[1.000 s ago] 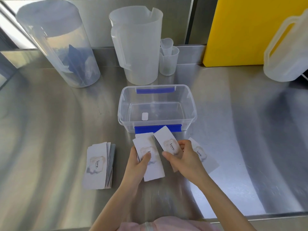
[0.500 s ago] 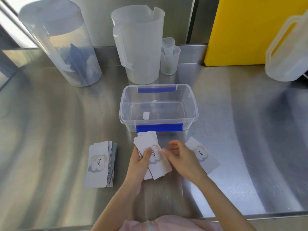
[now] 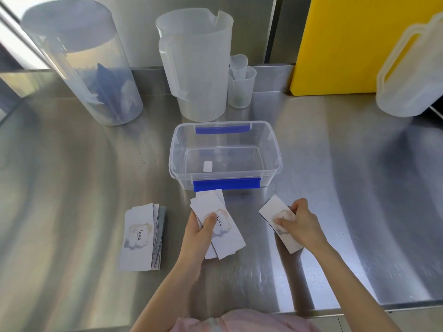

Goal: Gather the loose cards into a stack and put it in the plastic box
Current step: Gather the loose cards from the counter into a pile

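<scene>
A clear plastic box [image 3: 275,161] with blue clips stands open mid-table, holding only a small white label. My left hand [image 3: 199,232] grips a few white "love." cards [image 3: 227,236] just in front of the box, thumb on top. My right hand [image 3: 300,224] rests on a single loose card [image 3: 271,210] lying on the table to the right, fingers curled at its edges. A neat pile of the same cards [image 3: 140,237] lies on the table to the left, untouched.
Behind the box stand a large clear lidded pitcher [image 3: 81,63], a translucent measuring jug [image 3: 195,63] and small nested beakers [image 3: 241,85]. A yellow board [image 3: 347,44] leans against the back wall; a white jug [image 3: 412,68] sits far right. The steel table edge runs near me.
My right hand let go of the card it laid onto the left hand's cards and moved right onto the single loose card. The left hand kept its cards.
</scene>
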